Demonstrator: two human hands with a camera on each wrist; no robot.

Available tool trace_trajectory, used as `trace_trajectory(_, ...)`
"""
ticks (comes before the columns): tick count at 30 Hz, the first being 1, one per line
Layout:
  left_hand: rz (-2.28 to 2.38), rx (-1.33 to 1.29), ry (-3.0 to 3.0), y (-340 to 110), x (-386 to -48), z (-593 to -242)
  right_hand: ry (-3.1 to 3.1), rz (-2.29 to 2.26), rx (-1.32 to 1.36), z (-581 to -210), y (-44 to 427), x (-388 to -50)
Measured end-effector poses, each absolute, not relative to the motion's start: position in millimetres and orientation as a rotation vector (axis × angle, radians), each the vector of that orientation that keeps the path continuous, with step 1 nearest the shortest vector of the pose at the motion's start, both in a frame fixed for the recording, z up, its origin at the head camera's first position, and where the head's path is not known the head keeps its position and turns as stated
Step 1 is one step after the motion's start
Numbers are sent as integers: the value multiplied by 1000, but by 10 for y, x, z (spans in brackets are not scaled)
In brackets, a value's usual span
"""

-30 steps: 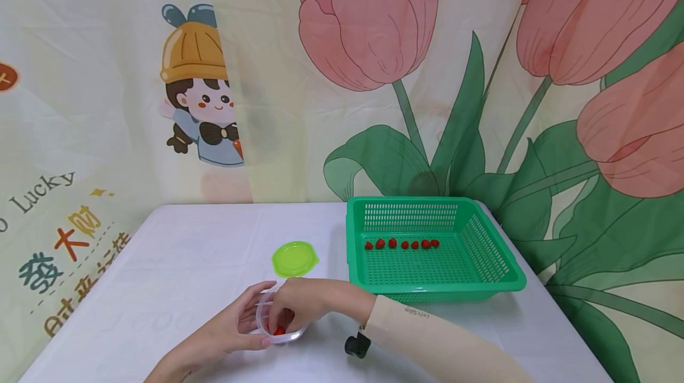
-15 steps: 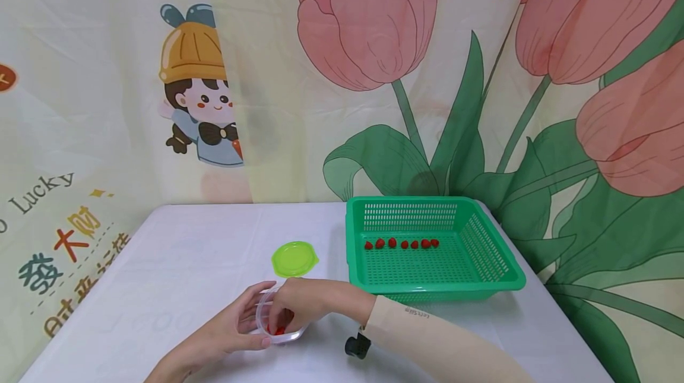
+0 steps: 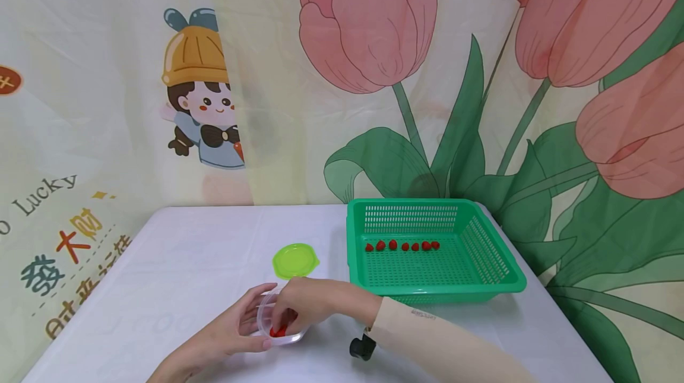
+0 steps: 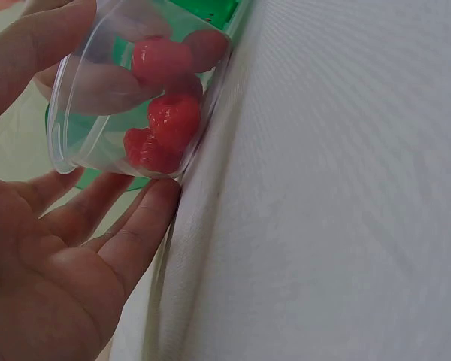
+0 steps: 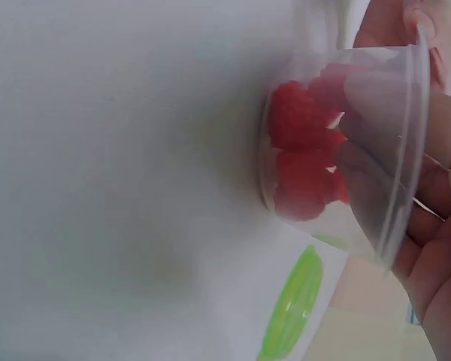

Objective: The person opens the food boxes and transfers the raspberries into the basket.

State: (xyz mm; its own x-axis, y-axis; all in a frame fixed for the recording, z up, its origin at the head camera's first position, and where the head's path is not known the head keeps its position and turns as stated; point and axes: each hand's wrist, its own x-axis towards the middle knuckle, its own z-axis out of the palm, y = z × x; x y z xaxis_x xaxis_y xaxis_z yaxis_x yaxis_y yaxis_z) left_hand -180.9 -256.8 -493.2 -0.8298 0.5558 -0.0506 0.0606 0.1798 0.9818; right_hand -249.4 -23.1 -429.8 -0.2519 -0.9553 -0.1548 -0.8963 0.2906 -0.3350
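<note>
Berries (image 4: 174,120), red and bumpy, lay inside a clear, round plastic cup (image 3: 267,316) on the near side of the white-covered table (image 3: 214,240). Fingers of the left hand (image 3: 237,326) curved round the cup, gripping it; those of the right hand (image 3: 304,300) were inside it, pinching or not, I could not tell. Handling fruit within seemed the step; the next move likely called for clearing the rim without tipping the cup.

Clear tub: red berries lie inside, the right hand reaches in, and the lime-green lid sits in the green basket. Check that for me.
One part is wrong: the lime-green lid lies on the white table, left of the green basket, as the head view shows. The rest stands: red berries lie inside the clear tub, and the right hand reaches in.
</note>
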Motion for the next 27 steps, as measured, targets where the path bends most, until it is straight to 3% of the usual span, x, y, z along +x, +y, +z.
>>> trace_trajectory(13,1700,528,2064,-2539,-1769,-4923,2348,-392,-1572,-3837,192,-2587)
trace_trajectory(27,1692,546,2102,-2523,-1763,-4928,2511,-573,-1404,-3210,1300,-3041)
